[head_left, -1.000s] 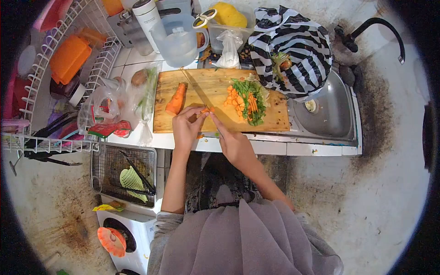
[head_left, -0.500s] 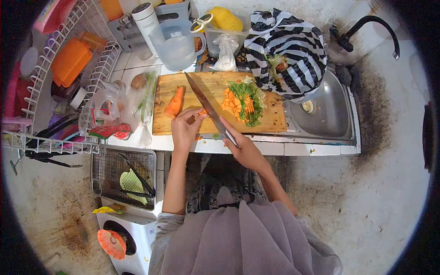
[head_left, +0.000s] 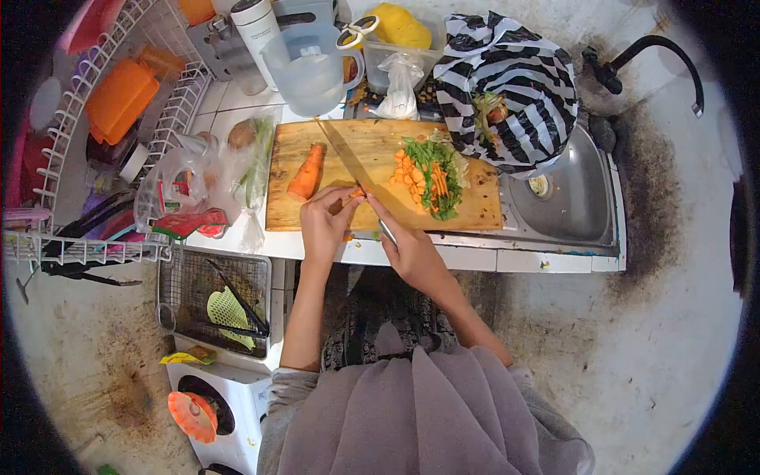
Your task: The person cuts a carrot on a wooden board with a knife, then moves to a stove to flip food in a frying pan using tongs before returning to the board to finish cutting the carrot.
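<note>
My left hand (head_left: 325, 224) pinches a small carrot piece (head_left: 358, 192) at the near edge of the wooden cutting board (head_left: 380, 150). In my right hand (head_left: 414, 252) is the handle of a long knife (head_left: 346, 150), its blade slanting away to the upper left, close beside that piece. A larger peeled carrot chunk (head_left: 306, 176) lies on the board's left side. On the right side sits a pile of cut carrot (head_left: 406, 174) with chopped green leaves (head_left: 437, 165).
Behind the board stand a water pitcher (head_left: 311, 83) and a container with scissors (head_left: 365, 26). A striped plastic bag (head_left: 511, 87) rests at the sink (head_left: 578, 198). Plastic bags (head_left: 178, 194) and a dish rack (head_left: 111, 252) are on the left.
The knife has turned so its blade shows narrower, and my right hand has come nearer to my left hand and the carrot piece. The view has shifted slightly.
</note>
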Demonstrator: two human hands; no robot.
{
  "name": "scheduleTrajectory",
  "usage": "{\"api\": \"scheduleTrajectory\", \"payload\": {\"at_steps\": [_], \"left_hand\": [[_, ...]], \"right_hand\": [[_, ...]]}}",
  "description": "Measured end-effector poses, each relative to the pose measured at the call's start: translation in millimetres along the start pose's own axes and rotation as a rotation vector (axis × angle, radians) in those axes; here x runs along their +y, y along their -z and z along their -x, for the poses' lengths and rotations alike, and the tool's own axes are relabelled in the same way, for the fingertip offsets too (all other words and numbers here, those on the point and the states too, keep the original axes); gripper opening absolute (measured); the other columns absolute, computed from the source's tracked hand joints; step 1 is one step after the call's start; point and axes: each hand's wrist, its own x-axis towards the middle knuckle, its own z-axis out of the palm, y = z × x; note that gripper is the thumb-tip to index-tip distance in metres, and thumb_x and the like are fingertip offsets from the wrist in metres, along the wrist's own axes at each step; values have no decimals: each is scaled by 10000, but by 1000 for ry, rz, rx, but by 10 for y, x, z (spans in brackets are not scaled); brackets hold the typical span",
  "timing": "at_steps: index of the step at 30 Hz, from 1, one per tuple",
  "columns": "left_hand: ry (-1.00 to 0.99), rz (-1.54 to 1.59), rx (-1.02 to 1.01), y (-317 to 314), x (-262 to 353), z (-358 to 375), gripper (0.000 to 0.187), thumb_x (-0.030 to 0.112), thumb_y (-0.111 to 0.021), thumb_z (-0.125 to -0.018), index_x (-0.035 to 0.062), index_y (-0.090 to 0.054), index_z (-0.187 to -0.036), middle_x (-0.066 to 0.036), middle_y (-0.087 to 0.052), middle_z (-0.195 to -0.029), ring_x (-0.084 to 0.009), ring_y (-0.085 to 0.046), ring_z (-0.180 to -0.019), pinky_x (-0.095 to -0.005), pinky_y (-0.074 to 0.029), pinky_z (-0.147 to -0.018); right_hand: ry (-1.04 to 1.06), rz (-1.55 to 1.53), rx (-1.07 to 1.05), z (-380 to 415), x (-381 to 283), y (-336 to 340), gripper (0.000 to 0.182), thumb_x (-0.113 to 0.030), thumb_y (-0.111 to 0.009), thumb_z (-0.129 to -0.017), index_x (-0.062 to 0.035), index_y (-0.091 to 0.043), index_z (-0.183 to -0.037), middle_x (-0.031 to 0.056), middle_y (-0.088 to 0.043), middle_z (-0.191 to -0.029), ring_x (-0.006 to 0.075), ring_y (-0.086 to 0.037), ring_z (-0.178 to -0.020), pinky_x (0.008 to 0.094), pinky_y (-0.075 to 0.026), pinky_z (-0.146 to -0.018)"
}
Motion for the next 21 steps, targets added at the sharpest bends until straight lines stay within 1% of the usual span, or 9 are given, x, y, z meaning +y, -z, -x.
{"api": "scheduleTrajectory", "payload": {"at_steps": [3,6,8,9,11,13,15,17,21], "left_hand": [[80,58,-31,10,14,-1,194,82,-752,-748,-8,-709,-914,-130,-689,-867,-222,-659,-733,-286,-497,-664],[35,15,-20,14,15,-12,199,89,-753,-749,-9,-708,-916,-132,-690,-864,-229,-657,-732,-290,-498,-670],[48,7,-27,23,36,-18,214,101,-759,-751,-4,-713,-931,-126,-693,-869,-206,-655,-752,-282,-500,-694],[73,-3,-35,32,46,-17,228,113,-766,-753,1,-717,-945,-120,-696,-873,-183,-653,-772,-273,-502,-718],[89,-10,-33,38,60,-17,225,115,-765,-753,9,-720,-947,-120,-697,-876,-183,-652,-768,-275,-502,-718],[100,-16,-39,25,54,-11,222,117,-765,-754,16,-722,-948,-119,-698,-879,-184,-651,-763,-277,-503,-719],[31,-8,3,5,25,-5,209,100,-758,-751,-7,-711,-924,-123,-689,-852,-216,-640,-693,-288,-489,-646],[35,5,4,1,33,0,209,100,-758,-752,-7,-711,-925,-122,-685,-841,-206,-626,-671,-284,-482,-632],[45,9,-2,17,66,-5,203,97,-754,-757,-8,-711,-926,-119,-672,-806,-184,-589,-620,-277,-467,-601]], "right_hand": [[-74,29,-6,31,-24,-16,609,-11,-513,-877,-124,-332,-1447,294,-525,-1233,429,-504,-1147,425,-411,-951],[-69,19,-19,35,-25,45,606,-26,-517,-893,-124,-315,-1455,280,-510,-1271,414,-492,-1182,408,-397,-973],[-66,-121,-22,44,45,101,601,-45,-519,-914,-110,-292,-1466,236,-465,-1359,347,-460,-1262,367,-357,-1022],[-59,-118,-25,51,84,116,601,-45,-519,-914,-110,-292,-1466,236,-465,-1359,347,-460,-1262,367,-357,-1022],[-103,-211,-35,102,140,124,600,-102,-526,-921,-133,-280,-1468,263,-427,-1377,371,-435,-1273,382,-362,-1026],[-115,-221,-44,125,132,130,601,-103,-520,-926,-145,-272,-1472,262,-441,-1366,375,-440,-1268,380,-364,-1024],[-127,-231,-48,138,104,143,602,-104,-515,-931,-157,-265,-1476,261,-454,-1355,379,-446,-1264,378,-367,-1021],[-158,-238,-83,140,50,160,604,-106,-510,-933,-176,-260,-1478,263,-462,-1347,382,-452,-1258,380,-368,-1020],[-123,-222,-62,145,76,132,609,-108,-508,-935,-194,-254,-1481,271,-467,-1336,390,-457,-1250,381,-373,-1016]]}}
